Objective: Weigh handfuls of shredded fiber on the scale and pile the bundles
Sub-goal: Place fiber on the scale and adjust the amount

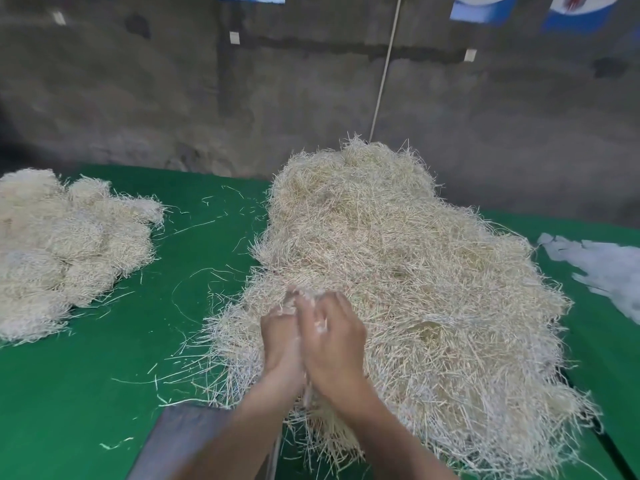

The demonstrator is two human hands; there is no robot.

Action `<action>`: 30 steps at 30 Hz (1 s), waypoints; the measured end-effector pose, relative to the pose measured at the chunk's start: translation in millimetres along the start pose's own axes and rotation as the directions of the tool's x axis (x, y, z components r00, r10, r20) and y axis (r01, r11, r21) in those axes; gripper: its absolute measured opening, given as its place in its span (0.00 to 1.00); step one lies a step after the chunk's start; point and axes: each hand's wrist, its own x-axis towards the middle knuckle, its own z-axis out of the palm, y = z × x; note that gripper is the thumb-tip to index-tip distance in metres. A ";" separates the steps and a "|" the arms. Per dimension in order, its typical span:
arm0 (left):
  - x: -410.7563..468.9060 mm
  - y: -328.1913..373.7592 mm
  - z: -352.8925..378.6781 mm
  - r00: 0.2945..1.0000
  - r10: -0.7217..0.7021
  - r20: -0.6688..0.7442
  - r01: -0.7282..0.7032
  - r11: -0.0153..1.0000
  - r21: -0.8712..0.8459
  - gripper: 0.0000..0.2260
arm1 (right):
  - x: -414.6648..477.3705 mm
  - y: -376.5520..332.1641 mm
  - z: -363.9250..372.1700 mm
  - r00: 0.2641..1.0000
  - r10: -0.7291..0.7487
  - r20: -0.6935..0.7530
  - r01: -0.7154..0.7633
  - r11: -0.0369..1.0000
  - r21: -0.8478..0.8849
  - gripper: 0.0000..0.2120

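Grey flat plate (180,441) sits nearest, at the bottom edge of the green table (86,393), partly under the left arm; just past it, 2 hands meet on the near-left side of the big heap of fiber (398,271); the left hand (280,337) and the right hand (334,337) touch side by side, with a handful of fiber (307,393) squeezed between them; the fingers are bent and close together, not spread; their tips are blurry and sunk in the strands; the handful runs near to far between the palms, and its loose ends poke out toward the person by the wrists; the heap is long from near to far too; well apart on the left sits a pile of bundles (62,251); white plastic (606,271) lies at the right; farthest is a grey wall (138,98) with a pale cord (384,71) going up it.
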 end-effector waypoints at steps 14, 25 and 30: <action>0.2 27.7 -8.5 0.992 -0.063 0.106 0.055 0.996 0.071 0.06 | 35.6 -3.6 -0.1 0.913 0.408 -0.001 -0.369 0.828 0.422 0.16; 28.4 42.1 -33.5 0.947 0.308 0.091 -0.312 0.814 0.490 0.12 | 34.7 0.1 -0.1 0.895 0.424 0.139 -0.434 0.754 0.493 0.27; 30.5 46.7 -26.5 0.938 0.279 0.204 -0.345 0.794 0.500 0.06 | 20.0 -25.1 27.2 0.892 0.296 0.341 -0.423 0.812 0.401 0.20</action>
